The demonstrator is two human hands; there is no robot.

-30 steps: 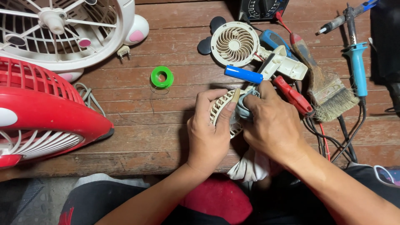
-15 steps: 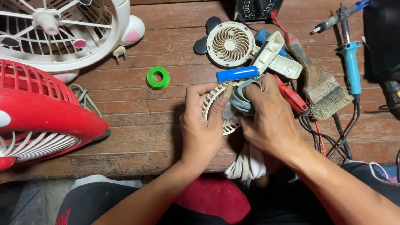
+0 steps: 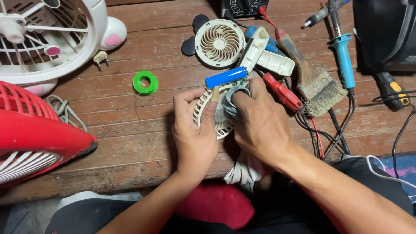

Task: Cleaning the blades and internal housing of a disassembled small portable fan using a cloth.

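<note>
- Cloth [image 3: 242, 171], white and bunched, hangs off the near edge of the wooden table [image 3: 143, 143], just under the right wrist and above the person's lap.
- Left hand [image 3: 195, 130] is clamped on the cream round fan grille [image 3: 206, 110], thumb pressed over its rim, fingers curled beneath.
- Right hand [image 3: 260, 123] is closed on a grey ring-shaped part [image 3: 234, 102] seated against that grille; fingertips pinch it from the right.
- Blue cylindrical cell [image 3: 225, 77] lies just beyond the fingers, nearly touching the grey part; a nudge from a knuckle could roll it away, by my judgement.
- Red-handled tool [image 3: 284, 92] and loose wires [image 3: 320, 138] sit close beside the right hand; a sleeve or wrist sweeping sideways might snag them.
- Green spool [image 3: 145, 82] rests apart to the left, with a thin strand trailing toward the near edge.
- Paintbrush [image 3: 310, 76] and blue-handled soldering iron [image 3: 344, 60] lie to the right; whether the iron is hot cannot be told, but its cord runs near the forearm.
- Second round grille [image 3: 219, 43] with a white housing [image 3: 264, 54] lies further off.
- Red fan [image 3: 34, 138] and white fan [image 3: 47, 39] fill the left side.
- Thin grille ribs look fragile; hard thumb pressure could crack one.
</note>
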